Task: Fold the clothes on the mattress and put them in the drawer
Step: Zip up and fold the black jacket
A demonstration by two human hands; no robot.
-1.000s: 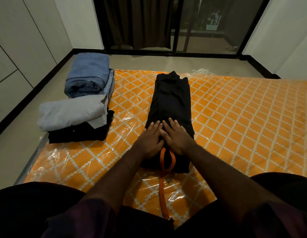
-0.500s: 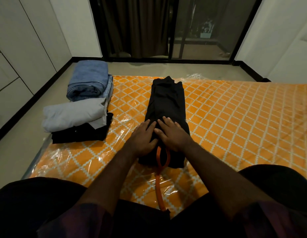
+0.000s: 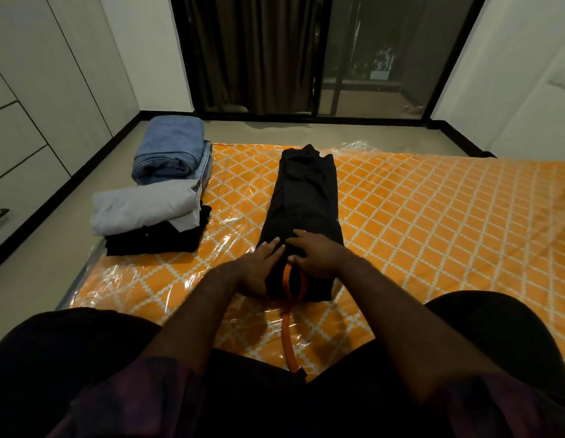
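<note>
centrally: dark garment lies lengthwise on the mattress, strap trailing from its near end. left hand presses it with straight, released fingers; right hand rests bent, grasp unclear. best press evenly and tuck the strap before folding.

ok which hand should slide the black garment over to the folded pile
Probably left: the left hand rests on the black garment at the edge facing the folded pile, while the right hand sits on the far side.

Orange mattress: black folded garment centre; folded clothes stack left edge; orange strap near side.
</note>
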